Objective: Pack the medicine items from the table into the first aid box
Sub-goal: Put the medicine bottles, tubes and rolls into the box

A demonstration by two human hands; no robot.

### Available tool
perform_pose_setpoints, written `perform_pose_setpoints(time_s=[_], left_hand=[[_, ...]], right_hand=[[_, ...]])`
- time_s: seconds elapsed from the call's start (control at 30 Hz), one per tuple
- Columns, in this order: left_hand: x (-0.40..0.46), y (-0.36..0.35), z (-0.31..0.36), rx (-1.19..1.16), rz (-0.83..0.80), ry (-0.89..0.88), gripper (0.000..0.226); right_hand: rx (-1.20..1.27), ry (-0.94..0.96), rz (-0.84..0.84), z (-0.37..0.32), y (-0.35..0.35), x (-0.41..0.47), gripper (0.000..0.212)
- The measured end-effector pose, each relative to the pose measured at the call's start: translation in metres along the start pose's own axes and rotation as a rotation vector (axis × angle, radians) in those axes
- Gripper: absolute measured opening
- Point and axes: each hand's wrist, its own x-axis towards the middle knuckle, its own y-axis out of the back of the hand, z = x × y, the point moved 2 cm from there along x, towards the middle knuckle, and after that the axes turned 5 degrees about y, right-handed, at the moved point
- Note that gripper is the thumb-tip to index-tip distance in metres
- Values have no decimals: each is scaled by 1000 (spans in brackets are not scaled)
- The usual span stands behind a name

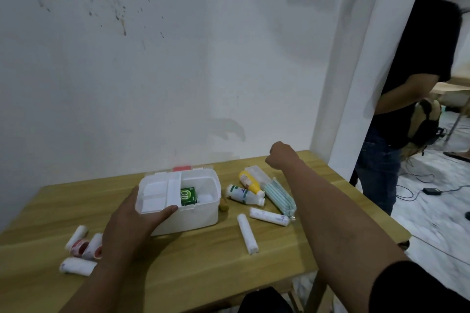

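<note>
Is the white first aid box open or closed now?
Open. The first aid box has no lid over it: its white tray and a green packet inside are visible from above.

The table (203,269) was pale wood grain with a smooth, slightly satin top. The box (193,213) was white, semi-translucent plastic, smooth and faintly glossy. Two bottles (244,194) looked like glossy plastic with paper labels. The bandage rolls (247,234) were matt white cloth. The face masks (279,197) sat in clear shiny wrap.
</note>
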Motion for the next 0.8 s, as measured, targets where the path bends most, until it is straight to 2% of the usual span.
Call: perform_pose_setpoints(time_s=[0.13,0.27,0.4,0.57,0.8], left_hand=[[-1,-2,4,14,23,-11,103],[-1,-2,4,19,29,-21,100],[0,-2,2,23,35,-25,101],[1,-4,0,15,28,-13,105],[4,-4,-1,17,19,-12,105]], right_hand=[[-58,-21,-126,14,-26,14,20],[-61,-13,-203,15,-53,23,39],[-108,-32,-229,-5,-49,-4,32],[-185,-51,-218,-11,-49,-13,40],[-86,-6,-99,-17,-30,-9,27]])
